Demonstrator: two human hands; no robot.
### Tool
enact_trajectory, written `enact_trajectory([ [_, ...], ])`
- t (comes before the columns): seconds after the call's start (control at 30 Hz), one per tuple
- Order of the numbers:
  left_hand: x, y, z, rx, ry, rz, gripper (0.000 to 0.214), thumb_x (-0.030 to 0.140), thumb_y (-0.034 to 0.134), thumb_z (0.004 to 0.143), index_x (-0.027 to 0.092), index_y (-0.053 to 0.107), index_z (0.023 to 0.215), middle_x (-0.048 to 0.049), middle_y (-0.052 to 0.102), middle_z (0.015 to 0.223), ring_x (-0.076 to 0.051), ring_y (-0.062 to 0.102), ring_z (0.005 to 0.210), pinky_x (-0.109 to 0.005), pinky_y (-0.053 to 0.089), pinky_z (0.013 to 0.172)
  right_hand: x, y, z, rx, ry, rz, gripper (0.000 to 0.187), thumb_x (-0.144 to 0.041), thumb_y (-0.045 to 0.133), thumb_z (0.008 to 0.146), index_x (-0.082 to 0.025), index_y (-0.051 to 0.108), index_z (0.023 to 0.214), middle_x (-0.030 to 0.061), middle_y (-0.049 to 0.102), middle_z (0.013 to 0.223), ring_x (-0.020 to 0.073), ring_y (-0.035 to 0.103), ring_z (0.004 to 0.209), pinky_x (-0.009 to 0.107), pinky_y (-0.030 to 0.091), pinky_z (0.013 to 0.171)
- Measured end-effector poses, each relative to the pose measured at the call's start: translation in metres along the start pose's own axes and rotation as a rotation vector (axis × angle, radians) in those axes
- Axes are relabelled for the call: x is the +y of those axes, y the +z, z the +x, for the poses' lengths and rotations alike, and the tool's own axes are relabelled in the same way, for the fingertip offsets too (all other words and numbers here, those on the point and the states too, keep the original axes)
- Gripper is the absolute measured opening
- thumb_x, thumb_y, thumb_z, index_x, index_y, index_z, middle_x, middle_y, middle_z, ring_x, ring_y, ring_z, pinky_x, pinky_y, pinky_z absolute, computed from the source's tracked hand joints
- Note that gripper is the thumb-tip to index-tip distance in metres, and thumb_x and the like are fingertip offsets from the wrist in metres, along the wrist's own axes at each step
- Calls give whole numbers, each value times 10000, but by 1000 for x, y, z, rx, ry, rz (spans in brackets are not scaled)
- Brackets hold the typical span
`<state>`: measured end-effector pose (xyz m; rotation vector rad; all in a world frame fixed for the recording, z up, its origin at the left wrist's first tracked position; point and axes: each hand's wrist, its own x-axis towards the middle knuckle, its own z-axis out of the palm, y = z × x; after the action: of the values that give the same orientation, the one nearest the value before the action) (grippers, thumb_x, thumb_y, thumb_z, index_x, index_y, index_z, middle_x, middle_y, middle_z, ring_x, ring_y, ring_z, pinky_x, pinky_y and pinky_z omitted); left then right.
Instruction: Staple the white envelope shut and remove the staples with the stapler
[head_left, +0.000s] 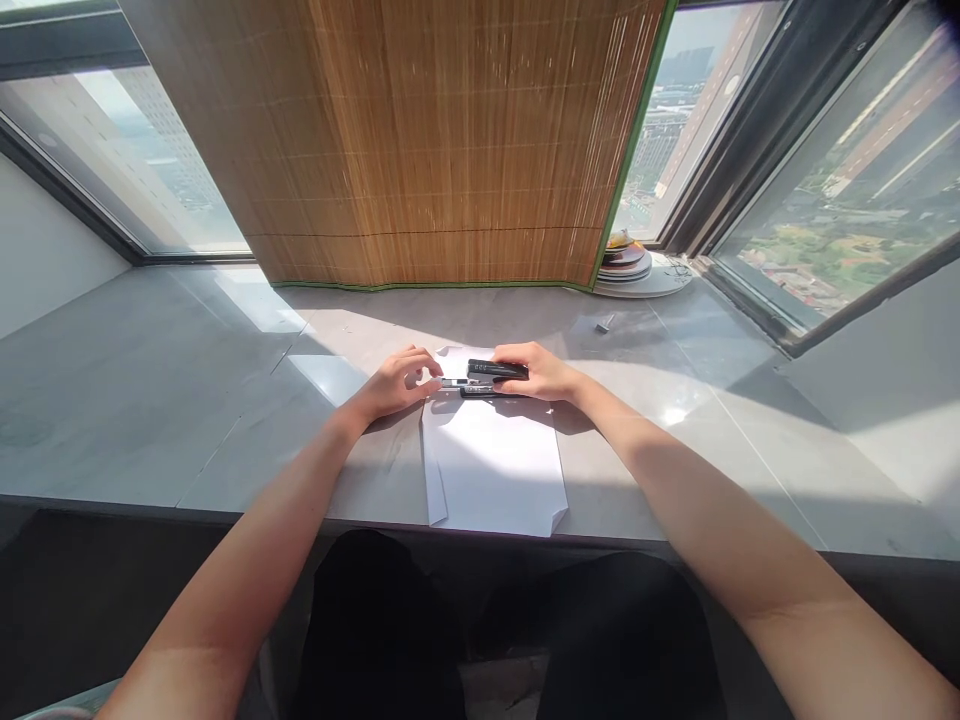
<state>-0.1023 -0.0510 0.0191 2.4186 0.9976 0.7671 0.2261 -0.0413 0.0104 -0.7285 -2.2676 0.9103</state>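
Above the white paper sheets (495,460), a black stapler (496,370) lies sideways with its top and base apart. My right hand (541,372) is closed around its right end. From the stapler's left end sticks out a narrow metal tray (454,383). My left hand (401,383) has thumb and fingertips curled together at the tip of that tray, seeming to pinch it. Whether staples sit in the tray is too small to see. The sheets lie lengthwise toward me, with bent corners at the near edge and a folded strip on the left.
A small silvery piece (604,325) lies on the grey tiled ledge (187,400) to the right. Stacked plates (630,265) stand in the far right corner. A bamboo blind (420,150) hangs down at the back, between windows. My knees (375,620) are below the ledge's front edge.
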Motion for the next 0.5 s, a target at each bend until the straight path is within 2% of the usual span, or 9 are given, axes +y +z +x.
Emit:
enact_trajectory([
  [0.27,-6,4,4,88,39,-87,178,395,776,961,240,697,923,-41,704,972,-205,595,889,-369,530,837,-19,8,6,31,-113,13,204,-407,733,992,-210,729,1043,33,671,956,195,602,840,335,453,768],
  [0.37,-8,8,3,61,92,-103,254,449,804,936,232,679,894,-39,678,927,-199,585,849,-355,522,802,-32,21,10,-11,-185,22,208,-374,733,989,-222,734,1131,55,705,1020,224,626,912,358,482,816],
  [0.5,-11,12,2,36,165,-84,297,473,780,961,228,654,849,-26,637,851,-183,554,789,-341,492,751,-45,38,15,-17,-246,19,159,-327,721,987,-225,727,1108,55,697,988,219,618,879,358,491,798],
])
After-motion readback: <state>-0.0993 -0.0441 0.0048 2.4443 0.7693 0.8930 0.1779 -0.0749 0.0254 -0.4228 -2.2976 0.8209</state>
